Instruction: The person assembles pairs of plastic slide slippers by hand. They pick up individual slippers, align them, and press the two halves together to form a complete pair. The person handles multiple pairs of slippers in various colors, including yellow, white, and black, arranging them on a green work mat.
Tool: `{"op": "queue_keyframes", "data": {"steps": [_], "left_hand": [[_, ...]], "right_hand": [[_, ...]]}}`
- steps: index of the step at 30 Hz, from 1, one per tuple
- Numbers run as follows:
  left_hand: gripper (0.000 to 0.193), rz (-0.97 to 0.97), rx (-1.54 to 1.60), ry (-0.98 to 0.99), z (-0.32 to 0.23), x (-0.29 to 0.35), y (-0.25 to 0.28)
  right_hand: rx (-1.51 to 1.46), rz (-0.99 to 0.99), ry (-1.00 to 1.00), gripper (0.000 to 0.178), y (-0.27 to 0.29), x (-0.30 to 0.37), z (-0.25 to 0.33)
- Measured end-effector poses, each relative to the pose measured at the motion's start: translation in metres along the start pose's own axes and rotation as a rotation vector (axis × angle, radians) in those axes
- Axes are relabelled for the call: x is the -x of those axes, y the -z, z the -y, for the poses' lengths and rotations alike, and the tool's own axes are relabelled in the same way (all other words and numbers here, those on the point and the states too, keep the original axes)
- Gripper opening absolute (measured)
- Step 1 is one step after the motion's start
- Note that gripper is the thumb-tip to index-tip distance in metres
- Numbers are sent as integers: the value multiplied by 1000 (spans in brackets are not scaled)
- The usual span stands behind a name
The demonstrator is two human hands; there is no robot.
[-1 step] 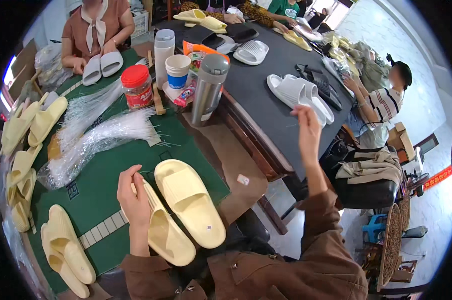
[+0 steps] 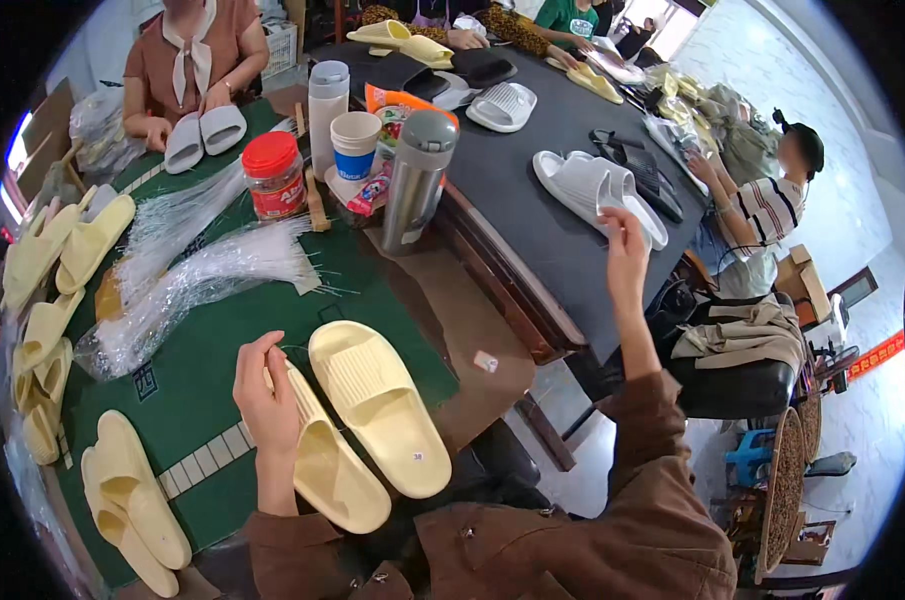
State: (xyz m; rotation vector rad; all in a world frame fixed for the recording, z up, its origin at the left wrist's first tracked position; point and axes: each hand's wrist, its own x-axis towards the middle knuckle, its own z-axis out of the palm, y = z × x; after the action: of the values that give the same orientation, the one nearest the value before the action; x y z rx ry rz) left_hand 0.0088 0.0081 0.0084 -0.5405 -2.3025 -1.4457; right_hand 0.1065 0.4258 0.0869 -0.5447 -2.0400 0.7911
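Two pale yellow slippers lie side by side in front of me, the left slipper [image 2: 337,470] and the right slipper [image 2: 377,405], toes pointing away. My left hand [image 2: 269,405] is curled around the outer front side of the left slipper, its fingers partly hidden behind the strap. Raised to the right, my right hand [image 2: 627,255] has thumb and fingers pinched together. What it holds, if anything, is too small to make out. In the picture it overlaps a pair of white slippers [image 2: 582,185] on the dark table. Bundles of clear plastic strands [image 2: 207,285] lie beyond my left hand.
More yellow slippers [image 2: 137,500] rest along the left of the green tabletop [image 2: 202,405]. A red-lidded jar [image 2: 273,180], a paper cup [image 2: 355,140] and a steel flask [image 2: 417,185] stand at the far edge. A dark table [image 2: 532,255] adjoins on the right; other people sit around.
My right hand has shifted slightly to the right. My left hand and the yellow slippers have hardly moved.
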Motion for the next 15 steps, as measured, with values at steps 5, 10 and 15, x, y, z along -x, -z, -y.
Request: {"op": "queue_keyframes", "data": {"steps": [5,10,15], "left_hand": [[18,129,-114,-103,-34,6,12],[25,183,-344,-72,-66,64,34],[50,411,-412,180,-82,104,35]], "right_hand": [[476,-124,27,36,45,-78,-152],[680,55,-149,61,22,-113,-146],[706,242,-231,54,-6,-133,-117]]}}
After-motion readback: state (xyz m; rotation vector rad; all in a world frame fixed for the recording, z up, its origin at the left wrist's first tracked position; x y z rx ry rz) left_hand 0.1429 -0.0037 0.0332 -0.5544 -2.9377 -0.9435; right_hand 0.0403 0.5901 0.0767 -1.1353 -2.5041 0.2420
